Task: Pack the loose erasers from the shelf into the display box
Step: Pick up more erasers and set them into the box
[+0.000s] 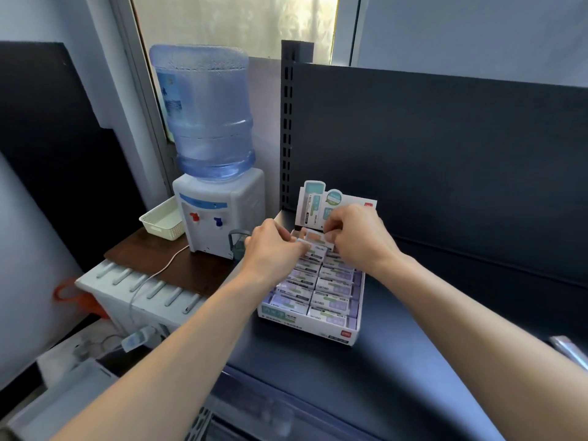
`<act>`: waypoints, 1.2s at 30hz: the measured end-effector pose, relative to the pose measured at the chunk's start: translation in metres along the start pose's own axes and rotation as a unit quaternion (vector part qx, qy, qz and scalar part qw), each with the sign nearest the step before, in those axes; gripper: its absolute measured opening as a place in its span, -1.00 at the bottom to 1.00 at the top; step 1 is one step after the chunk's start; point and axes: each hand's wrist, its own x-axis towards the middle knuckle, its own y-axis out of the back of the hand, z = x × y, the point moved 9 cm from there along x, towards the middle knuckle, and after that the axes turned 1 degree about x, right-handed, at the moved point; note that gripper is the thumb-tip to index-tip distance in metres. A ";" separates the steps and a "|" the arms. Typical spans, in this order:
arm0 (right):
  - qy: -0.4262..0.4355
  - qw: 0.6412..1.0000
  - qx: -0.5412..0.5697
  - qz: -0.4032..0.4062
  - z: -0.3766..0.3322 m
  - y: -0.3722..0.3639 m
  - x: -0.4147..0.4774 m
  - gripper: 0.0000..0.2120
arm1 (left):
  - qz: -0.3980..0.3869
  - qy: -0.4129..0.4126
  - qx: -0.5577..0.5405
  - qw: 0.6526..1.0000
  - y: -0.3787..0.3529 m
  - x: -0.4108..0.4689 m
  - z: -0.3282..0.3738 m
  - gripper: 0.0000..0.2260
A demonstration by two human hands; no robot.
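A white display box [305,324] stands on the dark shelf [397,361], with an upright printed header card [313,202] at its back. Two rows of wrapped erasers [331,286] fill most of it. Both of my hands meet over the back end of the box. My left hand [273,249] and my right hand [356,237] pinch the same eraser [316,238] from either side, just above the rear row. The fingers hide how that eraser sits among the others.
A water dispenser [219,214] with a blue bottle stands left of the shelf on a brown tabletop, beside a cream basket [160,221]. The slotted shelf upright [288,122] and dark back panel rise behind the box. A shiny object [569,348] lies at the shelf's right edge.
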 end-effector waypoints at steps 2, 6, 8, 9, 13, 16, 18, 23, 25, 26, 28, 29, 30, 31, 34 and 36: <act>0.009 1.000 -0.001 0.001 -0.002 0.001 0.001 -0.84 | 0.011 0.003 0.006 1.000 0.002 -0.001 -0.002 -0.78; 0.018 1.000 -0.008 0.002 -0.003 -0.001 0.001 -0.83 | 0.017 0.009 0.003 1.000 0.002 -0.002 -0.003 -0.73; 0.027 0.999 -0.020 0.016 -0.004 -0.002 0.000 -0.84 | 0.014 0.010 -0.001 1.000 0.002 -0.003 -0.001 -0.70; 0.036 0.999 -0.028 0.028 -0.005 -0.001 0.000 -0.85 | 0.010 0.008 -0.003 1.000 0.002 -0.004 0.000 -0.69; 0.054 0.997 -0.043 0.038 -0.009 -0.004 0.004 -0.83 | -0.009 -0.025 -0.017 1.000 0.000 -0.007 0.007 -0.63; 0.063 0.996 -0.046 0.032 -0.012 -0.005 0.005 -0.79 | -0.010 -0.027 -0.023 0.999 0.001 -0.007 0.006 -0.59; 0.068 0.996 -0.044 0.028 -0.012 -0.003 0.003 -0.77 | -0.011 -0.013 -0.022 1.000 0.002 -0.006 0.004 -0.54; 0.067 0.995 -0.020 0.064 -0.009 0.021 -0.006 -0.77 | 0.035 -0.057 -0.022 0.998 0.016 -0.003 0.024 -0.67; 0.054 0.994 -0.017 0.095 -0.001 0.041 -0.014 -0.77 | 0.037 -0.116 -0.013 0.992 0.013 -0.007 0.049 -0.75; 0.040 0.993 -0.019 0.108 0.006 0.051 -0.020 -0.77 | 0.029 -0.150 -0.010 0.988 0.007 -0.011 0.063 -0.79; -0.003 0.990 -0.027 0.135 0.029 0.073 -0.034 -0.80 | -0.003 -0.211 -0.009 0.977 -0.013 -0.022 0.092 -0.86; -0.030 0.988 -0.032 0.148 0.043 0.084 -0.044 -0.81 | -0.027 -0.237 -0.014 0.971 -0.026 -0.030 0.107 -0.89; -0.057 0.985 -0.036 0.159 0.059 0.094 -0.055 -0.81 | -0.054 -0.261 -0.023 0.963 -0.040 -0.040 0.121 -0.92; -0.085 0.981 -0.042 0.169 0.074 0.104 -0.068 -0.82 | -0.086 -0.285 -0.032 0.954 -0.056 -0.051 0.134 -0.93; -0.181 0.962 -0.063 0.196 0.123 0.133 -0.115 -0.84 | -0.196 -0.331 -0.042 0.922 -0.106 -0.088 0.165 -0.93; -0.241 0.944 -0.075 0.214 0.153 0.152 -0.150 -0.83 | -0.264 -0.338 -0.038 0.903 -0.136 -0.111 0.176 -0.93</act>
